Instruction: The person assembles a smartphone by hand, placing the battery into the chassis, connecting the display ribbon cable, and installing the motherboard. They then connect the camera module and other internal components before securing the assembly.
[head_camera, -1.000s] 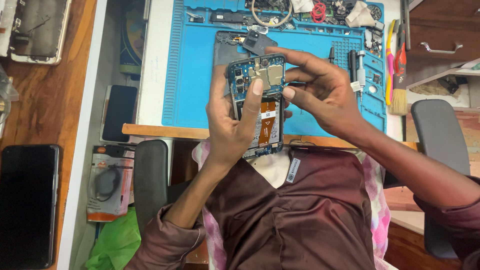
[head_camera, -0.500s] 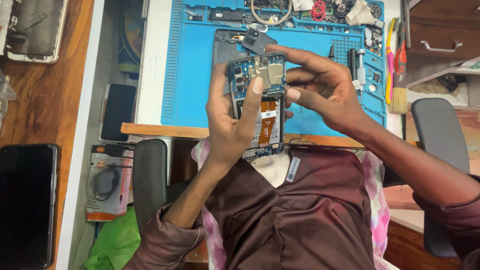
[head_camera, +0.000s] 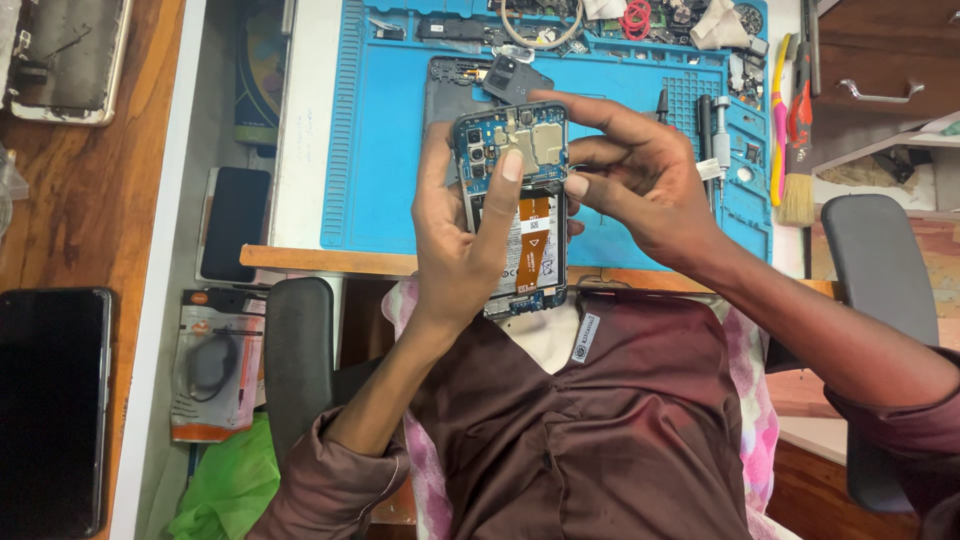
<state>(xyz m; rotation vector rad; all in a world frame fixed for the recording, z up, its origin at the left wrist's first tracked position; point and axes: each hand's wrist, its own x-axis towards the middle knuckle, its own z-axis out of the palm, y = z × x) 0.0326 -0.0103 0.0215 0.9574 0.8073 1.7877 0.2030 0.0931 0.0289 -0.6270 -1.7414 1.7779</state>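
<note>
**Opened phone held over the repair mat**

The left hand (head_camera: 455, 250) grips an opened phone (head_camera: 515, 210) from its left side, fingers wrapped behind the frame and the thumb (head_camera: 505, 185) pressed across the blue circuit board near the top. The phone stands nearly upright in front of the chest, just above the near edge of the blue work mat (head_camera: 400, 150). The right hand (head_camera: 640, 185) curls in from the right, fingertips pinched narrowly at the board's right edge; whether they hold a small part cannot be told.

In my judgement, doing this step well means keeping the left thumb firm on the board so the frame does not twist, and working with light, short fingertip moves on the right, clear of the orange flex strip (head_camera: 532, 215) below the board.

Beyond the hands, the mat's far rim has shallow tray pockets (head_camera: 600, 20) holding small parts, a coil of wire, something red and scraps of white cloth; the finer pieces are too small to name. A dark back cover (head_camera: 450, 85) lies on the mat just behind the phone. To the right of the right hand, a brush (head_camera: 797, 150) lies along the mat's edge.
</note>
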